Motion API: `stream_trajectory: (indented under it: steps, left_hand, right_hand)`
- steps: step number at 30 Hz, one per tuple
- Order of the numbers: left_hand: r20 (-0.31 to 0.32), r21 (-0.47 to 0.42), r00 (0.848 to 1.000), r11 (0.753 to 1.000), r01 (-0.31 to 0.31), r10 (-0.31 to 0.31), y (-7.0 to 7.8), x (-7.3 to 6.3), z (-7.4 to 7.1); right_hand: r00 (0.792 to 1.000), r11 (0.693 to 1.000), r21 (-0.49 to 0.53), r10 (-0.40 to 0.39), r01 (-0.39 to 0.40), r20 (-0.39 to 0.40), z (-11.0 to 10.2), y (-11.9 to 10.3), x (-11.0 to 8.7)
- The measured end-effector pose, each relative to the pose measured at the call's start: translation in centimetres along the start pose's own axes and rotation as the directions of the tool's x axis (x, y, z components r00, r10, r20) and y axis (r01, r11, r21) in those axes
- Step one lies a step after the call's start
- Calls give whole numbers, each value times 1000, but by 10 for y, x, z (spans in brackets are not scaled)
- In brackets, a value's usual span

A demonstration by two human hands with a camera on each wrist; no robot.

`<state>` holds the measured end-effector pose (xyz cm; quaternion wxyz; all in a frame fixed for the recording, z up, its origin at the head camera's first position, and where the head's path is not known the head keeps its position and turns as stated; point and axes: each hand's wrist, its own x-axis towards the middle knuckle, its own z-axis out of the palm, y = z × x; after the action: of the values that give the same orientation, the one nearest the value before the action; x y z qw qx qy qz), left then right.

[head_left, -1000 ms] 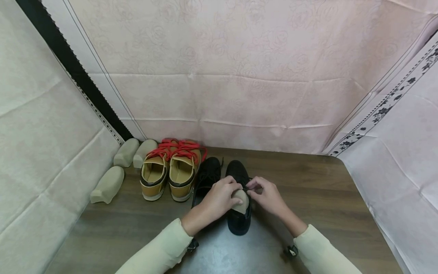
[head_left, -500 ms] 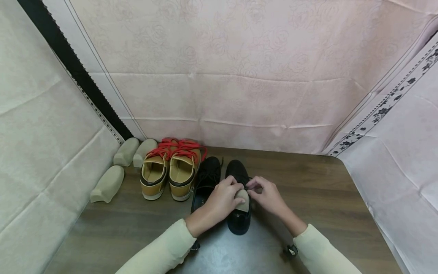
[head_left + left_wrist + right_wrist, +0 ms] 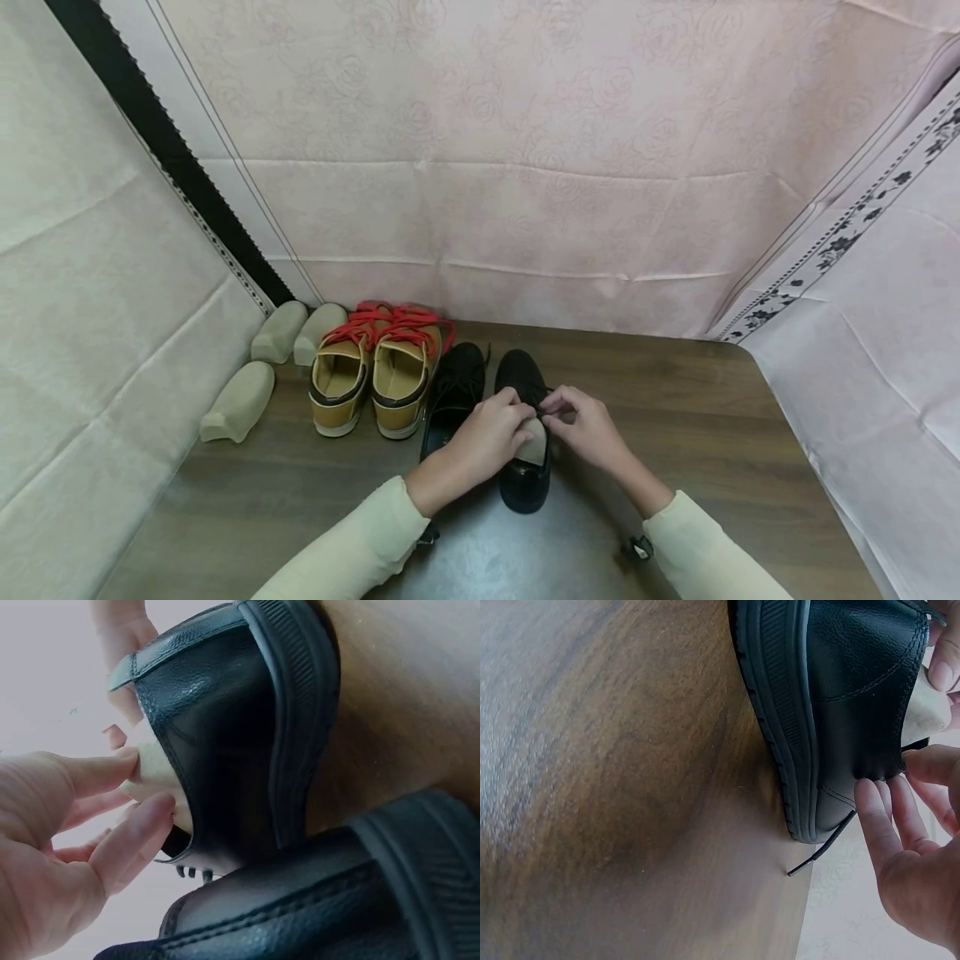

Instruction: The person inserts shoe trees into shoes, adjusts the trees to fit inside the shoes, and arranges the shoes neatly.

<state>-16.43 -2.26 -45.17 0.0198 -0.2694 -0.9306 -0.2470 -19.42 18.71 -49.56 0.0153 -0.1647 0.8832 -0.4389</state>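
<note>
Shoe (image 3: 855,690) points toe-away from us, between left hand (image 3: 486,437) and right hand (image 3: 587,427), equally near; we pinch its opening both sides, left thumb against insert (image 3: 533,447).

No readable text in any of my three views: I can't make out one label, brand, number or sign.

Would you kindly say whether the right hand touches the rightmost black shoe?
Touching: the right wrist view shows fingertips of the right hand on the shoe.

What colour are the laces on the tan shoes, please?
The laces are red, clearest in the head view.
</note>
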Motion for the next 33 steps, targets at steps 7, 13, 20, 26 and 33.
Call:
stream_trajectory:
  steps: [7,13,20,26,33]
  left_hand:
    - [-34,-32,999,999,-3,2,-2,-1,5]
    - [-57,-23,998,1000,-7,6,-4,-2,7]
    - [-69,5,997,1000,-18,19,-5,-1,8]
    - [-102,82,994,996,-36,44,-4,0,4]
    - [-136,151,988,987,-48,69,-7,7,-4]
  right_hand:
    - [1000,1000,3,10,-10,6,0,0,1]
    - [1000,1000,0,8,-8,6,0,0,1]
    - [1000,1000,-8,4,-4,2,0,0,1]
    - [1000,1000,2,-6,6,-1,0,-1,1]
    - [1000,1000,-1,-11,11,-4,0,1,2]
